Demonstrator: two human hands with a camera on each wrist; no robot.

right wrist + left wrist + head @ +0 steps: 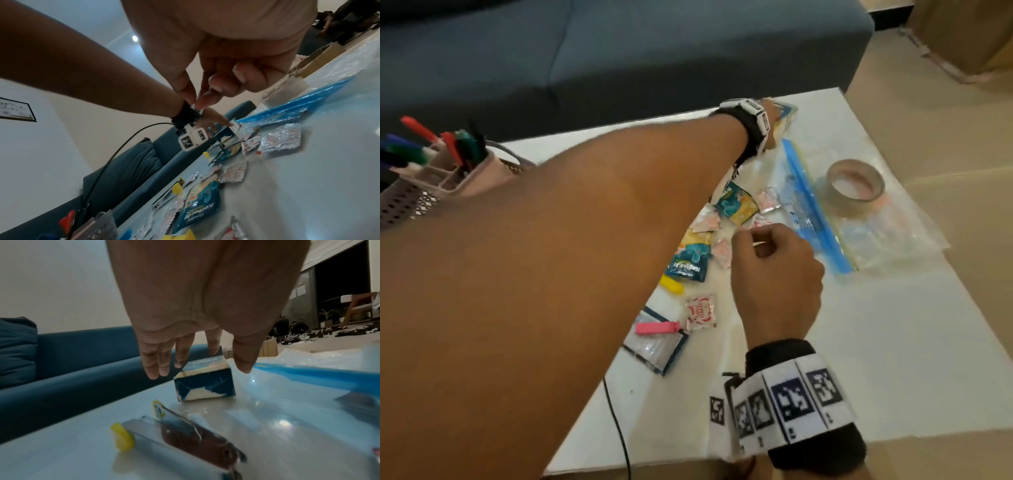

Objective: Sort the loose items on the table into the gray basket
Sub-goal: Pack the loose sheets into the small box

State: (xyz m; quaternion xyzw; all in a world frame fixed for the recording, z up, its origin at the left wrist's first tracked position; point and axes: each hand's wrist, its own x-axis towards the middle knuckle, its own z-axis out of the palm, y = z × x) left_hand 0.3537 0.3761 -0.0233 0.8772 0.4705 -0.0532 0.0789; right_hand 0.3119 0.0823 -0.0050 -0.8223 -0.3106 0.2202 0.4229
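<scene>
My left arm reaches across the table, and my left hand (774, 113) (197, 369) hangs open over a small dark-blue box (203, 382) (787, 113) at the far edge. Its straight fingers (158, 363) are on one side of the box and the thumb on the other, and one fingertip seems to touch the top. My right hand (750, 240) (197, 102) hovers above the sachets with fingers curled and thumb meeting forefinger; I see nothing between them. Teal sachets (736, 202) (690, 260) and small red-and-white sachets (700, 311) lie loose. The gray basket (400, 205) stands far left.
Markers stand in a pale holder (458, 178) in the basket. A tape roll (856, 181) rests on a clear zip bag with a blue strip (811, 205) at the right. A pink clip (654, 328), a yellow piece (671, 284) and a flat packet (654, 346) lie nearer. A blue sofa (619, 51) runs behind.
</scene>
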